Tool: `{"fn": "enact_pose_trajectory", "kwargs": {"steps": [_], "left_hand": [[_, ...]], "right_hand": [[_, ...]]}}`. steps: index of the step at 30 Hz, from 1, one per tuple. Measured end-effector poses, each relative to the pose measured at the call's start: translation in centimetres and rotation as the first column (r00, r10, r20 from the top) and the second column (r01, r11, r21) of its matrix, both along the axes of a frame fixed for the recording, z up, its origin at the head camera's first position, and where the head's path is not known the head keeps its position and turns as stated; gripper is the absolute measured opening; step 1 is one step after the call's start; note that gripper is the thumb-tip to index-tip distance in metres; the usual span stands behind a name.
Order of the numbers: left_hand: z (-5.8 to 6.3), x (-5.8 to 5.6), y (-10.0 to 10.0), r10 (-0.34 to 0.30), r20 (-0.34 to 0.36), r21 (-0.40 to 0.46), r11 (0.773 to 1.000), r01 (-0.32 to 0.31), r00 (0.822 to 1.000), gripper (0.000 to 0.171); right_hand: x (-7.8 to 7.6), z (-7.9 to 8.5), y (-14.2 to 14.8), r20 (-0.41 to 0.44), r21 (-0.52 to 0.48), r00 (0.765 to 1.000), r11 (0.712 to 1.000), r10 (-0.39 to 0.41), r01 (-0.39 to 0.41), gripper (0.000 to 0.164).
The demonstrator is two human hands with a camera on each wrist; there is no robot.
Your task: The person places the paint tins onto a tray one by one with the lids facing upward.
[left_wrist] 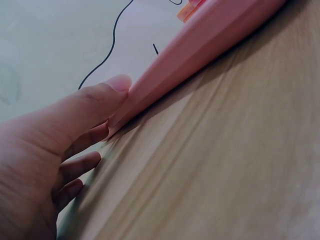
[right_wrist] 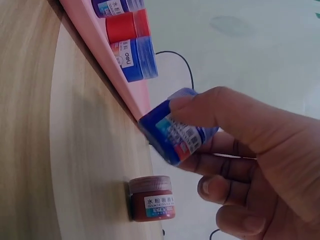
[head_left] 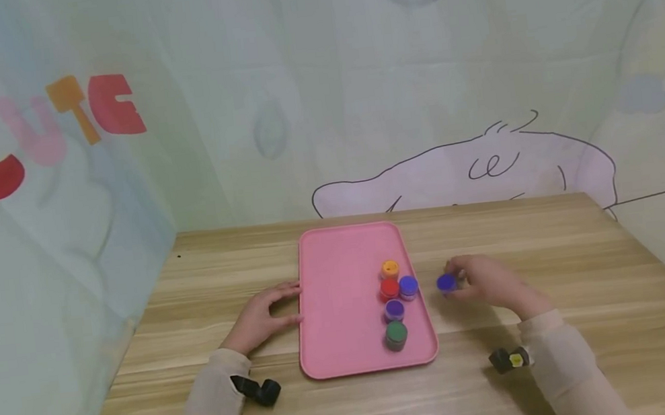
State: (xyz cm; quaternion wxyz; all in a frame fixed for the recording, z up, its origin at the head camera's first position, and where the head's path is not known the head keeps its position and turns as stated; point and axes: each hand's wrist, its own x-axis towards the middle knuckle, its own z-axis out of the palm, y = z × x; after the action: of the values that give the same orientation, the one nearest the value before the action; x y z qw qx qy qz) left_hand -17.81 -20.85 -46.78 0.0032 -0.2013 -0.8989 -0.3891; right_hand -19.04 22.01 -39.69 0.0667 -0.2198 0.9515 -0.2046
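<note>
My right hand pinches a small blue gouache paint jar between thumb and fingers, just right of the pink tray. In the right wrist view the jar is tilted, its label facing the camera. My left hand rests its thumb and fingertips against the tray's left edge, fingers spread. On the tray's right side stand an orange jar, a red jar, a lighter blue jar, a purple jar and a dark green jar.
A brownish-red paint jar stands on the wooden table near my right hand; in the head view the hand hides most of it. A printed cloth hangs behind the table's far edge.
</note>
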Motion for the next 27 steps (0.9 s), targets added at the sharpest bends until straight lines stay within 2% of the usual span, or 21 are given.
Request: {"fn": "enact_pose_trajectory", "kwargs": {"steps": [11,16,21,27], "left_hand": [[0.0,0.0,0.0,0.002,0.003,0.004,1.000,-0.002,1.000,0.055],[0.1,0.0,0.0,0.002,0.003,0.007,1.000,-0.002,1.000,0.055],[0.0,0.0,0.0,0.000,0.003,0.006,1.000,0.000,1.000,0.055],[0.0,0.0,-0.1,-0.003,0.003,0.002,1.000,0.003,1.000,0.055]], "right_hand": [[0.2,-0.4,-1.0,-0.009,-0.089,1.000,0.996,0.022,-0.023,0.031],[0.2,-0.7,-1.5,0.017,-0.086,1.000,0.996,0.018,-0.017,0.030],[0.3,-0.9,-1.9,-0.008,-0.082,0.999,0.996,0.040,-0.040,0.024],[0.4,-0.9,-2.5,0.044,-0.101,0.999,0.995,0.017,-0.012,0.024]]}}
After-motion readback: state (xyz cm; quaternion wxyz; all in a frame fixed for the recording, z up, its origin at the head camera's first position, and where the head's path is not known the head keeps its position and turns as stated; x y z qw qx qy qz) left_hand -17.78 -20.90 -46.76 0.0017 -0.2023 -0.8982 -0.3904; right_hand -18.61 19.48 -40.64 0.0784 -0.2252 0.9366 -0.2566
